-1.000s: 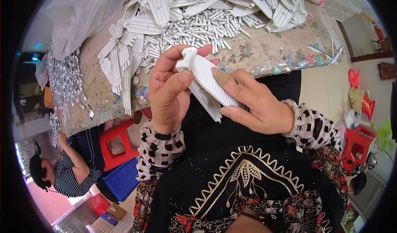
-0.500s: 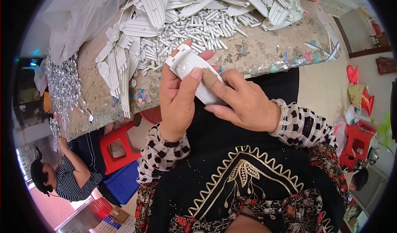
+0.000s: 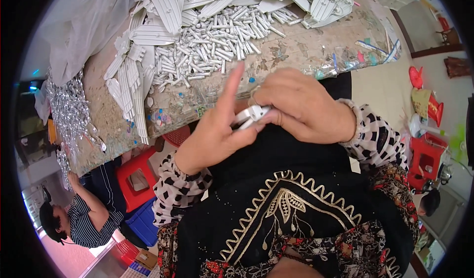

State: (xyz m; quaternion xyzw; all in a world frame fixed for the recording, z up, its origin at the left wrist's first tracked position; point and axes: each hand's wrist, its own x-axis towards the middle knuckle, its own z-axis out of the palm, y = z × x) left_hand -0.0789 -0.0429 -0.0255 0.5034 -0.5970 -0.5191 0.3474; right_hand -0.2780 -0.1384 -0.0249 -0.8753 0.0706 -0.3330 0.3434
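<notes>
Over my lap, just off the table's near edge, a small white plastic part (image 3: 253, 113) with a hinge-like end is turned edge-on. My left hand (image 3: 210, 136) holds its left side with the thumb underneath, while the index finger points up. My right hand (image 3: 308, 108) is curled over the other end, thumb pressed to it. Most of the part is hidden by my fingers. Past my hands lies a heap of short white plastic pins (image 3: 212, 46). Flat ribbed white blades (image 3: 165, 6) are piled behind and left of them.
The worn table (image 3: 291, 53) has peeling tape along its front edge. Silvery strands (image 3: 74, 103) hang at the left. A person in a striped shirt (image 3: 91, 223) works there, near a red stool (image 3: 136, 179) and a blue crate (image 3: 143, 221). Another red stool (image 3: 427, 157) stands right.
The white part has been turned from its broad face to edge-on and lowered toward me. My left index finger has lifted off it, and my right hand has curled over its end.
</notes>
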